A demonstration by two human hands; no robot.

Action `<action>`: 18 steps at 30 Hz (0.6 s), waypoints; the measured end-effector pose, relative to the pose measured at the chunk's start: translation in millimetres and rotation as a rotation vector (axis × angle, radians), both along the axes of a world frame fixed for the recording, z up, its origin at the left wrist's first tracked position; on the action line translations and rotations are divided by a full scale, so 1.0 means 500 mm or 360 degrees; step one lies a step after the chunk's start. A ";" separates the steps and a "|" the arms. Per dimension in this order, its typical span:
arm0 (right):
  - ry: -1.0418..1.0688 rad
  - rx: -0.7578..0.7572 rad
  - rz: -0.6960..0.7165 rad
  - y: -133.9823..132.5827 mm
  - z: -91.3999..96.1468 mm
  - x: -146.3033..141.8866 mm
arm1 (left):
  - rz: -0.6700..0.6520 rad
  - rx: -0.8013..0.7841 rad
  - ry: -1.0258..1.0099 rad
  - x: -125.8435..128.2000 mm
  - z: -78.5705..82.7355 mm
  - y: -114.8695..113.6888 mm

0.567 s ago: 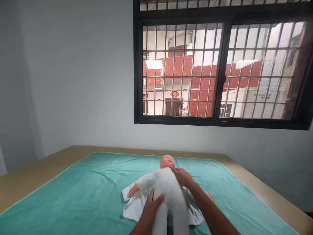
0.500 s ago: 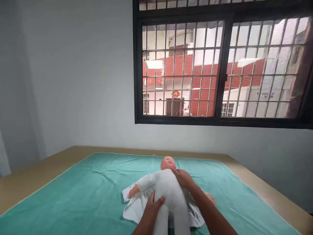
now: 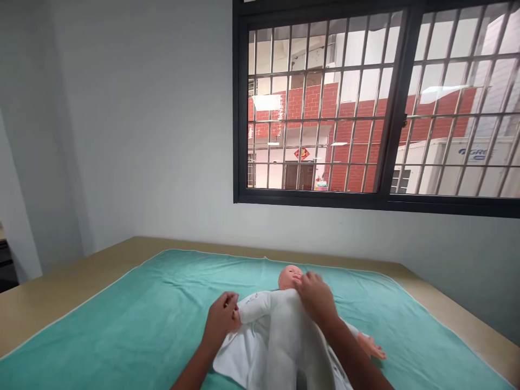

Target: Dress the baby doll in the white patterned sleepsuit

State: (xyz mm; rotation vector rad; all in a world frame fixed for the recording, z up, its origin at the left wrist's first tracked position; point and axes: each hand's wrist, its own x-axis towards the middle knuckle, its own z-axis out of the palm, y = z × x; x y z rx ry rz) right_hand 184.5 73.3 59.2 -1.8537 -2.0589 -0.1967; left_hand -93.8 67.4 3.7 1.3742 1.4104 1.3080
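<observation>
A baby doll (image 3: 280, 330) in white clothing lies on its back on a teal blanket (image 3: 134, 319), with its head (image 3: 289, 276) toward the window. My left hand (image 3: 221, 319) is closed around the doll's hand and sleeve end at the doll's left side. My right hand (image 3: 314, 298) rests on the doll's upper chest by the neck, fingers curled at the collar. A loose white garment (image 3: 239, 360) is spread under the doll. The doll's other hand (image 3: 371, 346) sticks out at the right.
The blanket covers a tan platform (image 3: 60, 287) that meets grey walls. A black-framed barred window (image 3: 377, 108) is above the far edge. Something dark (image 3: 6, 265) stands at the far left.
My left hand moved from the doll's hip up and left to its hand and sleeve. My right hand shifted slightly toward the neck. The view moved closer and to the left.
</observation>
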 end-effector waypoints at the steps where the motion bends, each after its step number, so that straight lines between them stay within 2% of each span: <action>1: -0.0052 0.0071 0.0137 -0.001 0.005 -0.038 | 0.0009 0.0014 0.0008 -0.014 0.002 0.023; 3: -0.0137 0.0033 0.0560 0.001 0.001 -0.122 | -0.0059 -0.0027 0.0000 -0.028 -0.004 0.063; 4: -0.0213 -0.0059 0.0750 0.005 -0.008 -0.162 | -0.0119 -0.0043 0.0002 -0.029 -0.011 0.078; 6: -0.0404 -0.0234 0.0975 0.019 -0.032 -0.227 | -0.0278 -0.0048 0.0016 -0.025 -0.028 0.096; 7: -0.0468 -0.0290 0.1015 0.027 -0.044 -0.249 | -0.0367 -0.0038 0.0028 -0.024 -0.037 0.100; 9: -0.0533 -0.0357 0.1021 0.043 -0.057 -0.274 | -0.0535 -0.0022 0.0051 -0.024 -0.051 0.105; 11: -0.0526 -0.0375 0.0989 0.050 -0.053 -0.277 | -0.0638 -0.0027 0.0080 -0.030 -0.060 0.110; 14: -0.0427 -0.0339 0.0870 0.041 -0.023 -0.256 | -0.0647 -0.0074 0.0154 -0.038 -0.063 0.125; 18: -0.0127 -0.0297 0.0661 0.006 0.032 -0.209 | -0.0595 -0.0161 0.0358 -0.030 -0.063 0.132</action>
